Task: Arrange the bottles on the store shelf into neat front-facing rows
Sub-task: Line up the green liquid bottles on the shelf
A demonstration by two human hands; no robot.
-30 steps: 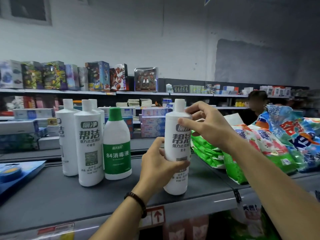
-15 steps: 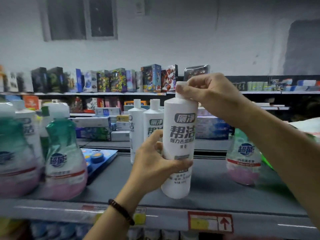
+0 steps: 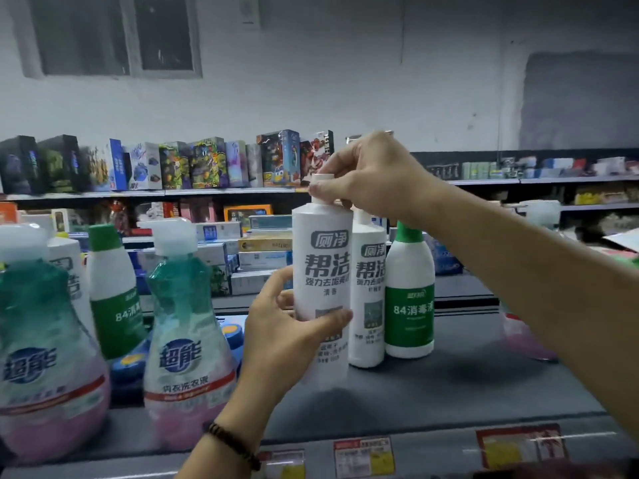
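**Head view.** The held white bottle [image 3: 321,271] is upright near the centre of the shelf [image 3: 449,402], with its label turned to the front. The left hand [image 3: 287,340] is clamped round the lower body, fingers and thumb curled. The right hand [image 3: 373,178] pinches the cap from above. It cannot be determined whether the base touches the shelf.

At 3 o'clock of the held bottle, just beside it, stands the second white bottle [image 3: 368,305], followed by the green-label bottle [image 3: 409,299]. Both face front.

At 9 o'clock, apart from it, stands the centre detergent bottle [image 3: 188,340], then the edge detergent bottle [image 3: 45,357]. The rear green-label bottle [image 3: 114,292] stands behind them.

**Status (judgement).** The task is partly complete.
- The group at 3 o'clock forms the start of a row.
- The held bottle is not yet released or aligned.
- The mixed group at 9 o'clock remains to be sorted.
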